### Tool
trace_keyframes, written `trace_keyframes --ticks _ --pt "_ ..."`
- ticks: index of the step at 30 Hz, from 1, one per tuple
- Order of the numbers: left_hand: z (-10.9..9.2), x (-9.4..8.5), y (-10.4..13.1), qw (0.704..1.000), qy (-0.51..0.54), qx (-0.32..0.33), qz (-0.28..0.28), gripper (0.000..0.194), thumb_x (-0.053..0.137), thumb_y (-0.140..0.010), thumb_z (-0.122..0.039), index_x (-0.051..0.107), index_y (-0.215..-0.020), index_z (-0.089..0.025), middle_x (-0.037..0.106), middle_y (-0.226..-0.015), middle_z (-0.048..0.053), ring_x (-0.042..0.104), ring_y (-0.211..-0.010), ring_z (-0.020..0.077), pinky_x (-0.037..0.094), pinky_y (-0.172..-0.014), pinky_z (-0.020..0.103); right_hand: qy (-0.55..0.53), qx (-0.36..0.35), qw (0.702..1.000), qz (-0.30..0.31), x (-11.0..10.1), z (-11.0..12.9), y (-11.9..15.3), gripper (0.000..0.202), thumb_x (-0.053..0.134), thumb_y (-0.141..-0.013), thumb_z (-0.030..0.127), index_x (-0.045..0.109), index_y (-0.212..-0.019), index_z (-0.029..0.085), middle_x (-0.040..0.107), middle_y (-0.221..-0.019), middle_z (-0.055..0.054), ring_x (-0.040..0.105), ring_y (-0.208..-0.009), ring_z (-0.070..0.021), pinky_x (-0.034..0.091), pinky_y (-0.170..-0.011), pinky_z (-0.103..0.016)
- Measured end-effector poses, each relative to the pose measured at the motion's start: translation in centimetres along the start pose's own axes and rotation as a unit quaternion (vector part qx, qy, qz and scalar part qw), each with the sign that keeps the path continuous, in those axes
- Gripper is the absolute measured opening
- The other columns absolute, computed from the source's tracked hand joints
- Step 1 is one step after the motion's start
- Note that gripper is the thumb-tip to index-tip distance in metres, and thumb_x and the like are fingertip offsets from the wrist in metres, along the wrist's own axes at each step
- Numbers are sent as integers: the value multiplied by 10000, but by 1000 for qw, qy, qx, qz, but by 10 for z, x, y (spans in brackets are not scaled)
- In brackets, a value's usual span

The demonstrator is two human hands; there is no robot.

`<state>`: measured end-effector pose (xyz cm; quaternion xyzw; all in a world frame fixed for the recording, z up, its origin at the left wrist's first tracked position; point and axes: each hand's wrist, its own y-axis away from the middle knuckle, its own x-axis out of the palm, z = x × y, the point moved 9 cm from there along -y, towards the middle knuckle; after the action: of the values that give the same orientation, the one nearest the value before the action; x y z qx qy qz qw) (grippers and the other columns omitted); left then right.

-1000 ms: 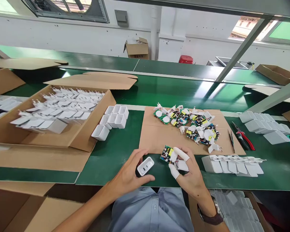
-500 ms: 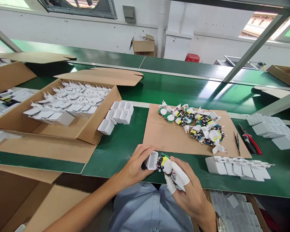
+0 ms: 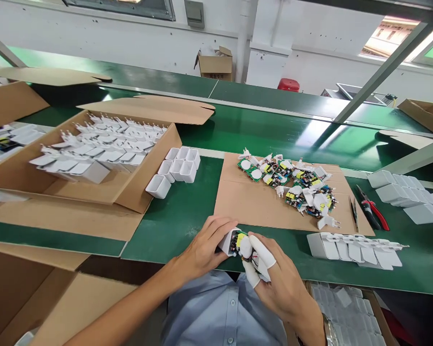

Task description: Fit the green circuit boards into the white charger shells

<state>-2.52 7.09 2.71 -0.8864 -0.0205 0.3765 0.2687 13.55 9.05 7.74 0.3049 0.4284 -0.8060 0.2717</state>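
Note:
My left hand [image 3: 210, 242] is closed around a white plastic charger housing [image 3: 226, 244], its open end turned to the right. Between finger and thumb, my right hand [image 3: 279, 276] grips a circuit board [image 3: 241, 241] with yellow and black parts and a white round pad. White finger covers sit on two of its fingertips. The board's left end is at the mouth of the housing and seems partly inside. A white plug cover [image 3: 262, 270] joined by wires lies against the right palm, partly hidden by the fingers.
Circuit boards with plugs [image 3: 296, 185] are heaped on a cardboard sheet [image 3: 234, 202], beside tweezers [image 3: 353, 214] and red-handled pliers [image 3: 373, 209]. Empty housings [image 3: 178, 168] stand left, near a carton [image 3: 137, 192] of chargers. Assembled chargers [image 3: 353, 250] line the right front; more housings [image 3: 407, 190] stand behind.
The circuit board in my right hand has moved left, from just outside the housing's mouth to its opening. My left hand still holds the housing, now slightly tilted.

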Motion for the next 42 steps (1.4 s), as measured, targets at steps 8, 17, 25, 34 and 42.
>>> trace_keyframes --ticks 8,17,25,34,42 --pt "1 1 0 1000 4 -2 6 704 674 -1025 -165 365 -1650 -264 652 -1406 143 616 -1255 304 575 -1076 474 31 1 999 11 1 3 -5 801 545 -972 10 281 -1715 153 724 -1294 -217 730 -1178 -328 698 -910 -481" --pt "0 1 0 1000 -5 -2 -3 699 661 -1030 -159 362 -1654 -258 661 -1392 141 626 -1262 303 575 -1078 481 39 14 998 36 4 2 -4 796 523 -980 27 263 -1722 149 690 -1369 -225 690 -1235 -342 681 -946 -499" --pt "2 1 0 1000 -2 -10 3 669 666 -1033 -175 385 -1635 -250 666 -1388 148 625 -1262 306 567 -1087 490 56 7 998 33 3 2 -10 817 529 -973 18 239 -1727 143 703 -1347 -223 706 -1184 -334 686 -921 -490" --pt "2 1 -1 1000 -1 -5 -2 680 670 -1040 -193 370 -1646 -259 671 -1388 149 638 -1254 309 571 -1075 490 50 17 998 41 4 2 -10 805 516 -985 31 235 -1730 149 695 -1357 -219 692 -1191 -339 680 -925 -502" --pt "-3 1 0 1000 -3 11 -3 691 677 -1032 -156 372 -1648 -228 663 -1403 157 612 -1271 298 564 -1076 465 54 1 998 45 9 6 -16 829 524 -983 24 193 -1734 142 732 -1284 -200 721 -1050 -312 691 -833 -460"
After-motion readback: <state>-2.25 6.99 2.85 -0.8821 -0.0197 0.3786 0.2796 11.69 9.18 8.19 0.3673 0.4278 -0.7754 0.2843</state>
